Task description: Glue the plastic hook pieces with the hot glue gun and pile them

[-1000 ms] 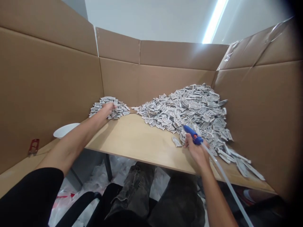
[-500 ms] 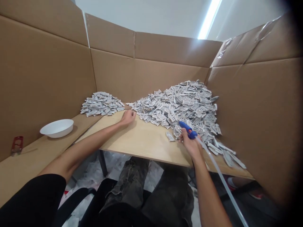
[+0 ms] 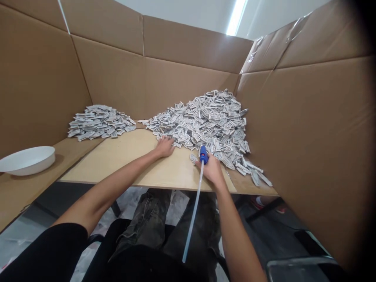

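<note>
My right hand [image 3: 212, 170] is closed round a blue glue gun [image 3: 203, 154] with a long clear glue stick [image 3: 192, 216] trailing back toward me. Its nozzle points at a single small grey-and-white piece [image 3: 193, 158] lying at the near edge of the large pile of such pieces [image 3: 210, 121]. My left hand [image 3: 164, 147] rests on the wooden tabletop [image 3: 129, 156] at the pile's left edge, fingers curled onto the nearest pieces; whether it grips one is hidden. A smaller pile of the same pieces [image 3: 98, 120] lies far left.
Tall cardboard walls [image 3: 308, 129] enclose the table on the left, back and right. A white bowl [image 3: 28, 159] stands on a lower side surface at the left. My legs and a chair are below the table's front edge.
My left hand left the small pile and crossed right to the large pile's edge. My right hand turned the glue gun so the stick trails toward me. The view shifted right.
</note>
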The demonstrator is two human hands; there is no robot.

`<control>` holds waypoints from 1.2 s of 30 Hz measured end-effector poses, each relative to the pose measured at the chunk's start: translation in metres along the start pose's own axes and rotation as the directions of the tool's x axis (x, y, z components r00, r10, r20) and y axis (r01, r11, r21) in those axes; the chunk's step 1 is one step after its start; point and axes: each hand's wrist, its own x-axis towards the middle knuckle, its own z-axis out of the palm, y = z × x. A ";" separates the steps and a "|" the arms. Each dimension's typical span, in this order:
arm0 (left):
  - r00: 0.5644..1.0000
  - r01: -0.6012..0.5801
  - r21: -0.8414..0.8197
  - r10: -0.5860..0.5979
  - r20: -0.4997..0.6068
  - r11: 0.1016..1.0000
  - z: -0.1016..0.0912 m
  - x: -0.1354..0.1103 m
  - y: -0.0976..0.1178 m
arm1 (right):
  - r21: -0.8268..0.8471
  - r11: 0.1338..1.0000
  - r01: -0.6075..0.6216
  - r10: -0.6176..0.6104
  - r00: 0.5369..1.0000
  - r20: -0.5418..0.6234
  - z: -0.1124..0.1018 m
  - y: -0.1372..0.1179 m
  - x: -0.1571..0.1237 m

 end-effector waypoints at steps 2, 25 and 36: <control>0.999 -0.004 0.001 0.004 -0.039 1.000 -0.001 0.002 0.002 | 0.082 0.994 0.068 -0.074 0.995 0.072 0.001 -0.002 -0.001; 0.993 -0.056 0.005 0.056 -0.103 0.998 -0.014 -0.014 0.018 | 0.476 0.879 -0.012 -0.018 0.998 0.060 -0.007 -0.008 0.000; 0.978 0.206 -0.975 0.023 0.209 0.077 -0.030 -0.034 0.077 | 0.454 0.858 0.242 -0.191 0.969 -0.157 -0.021 -0.012 -0.002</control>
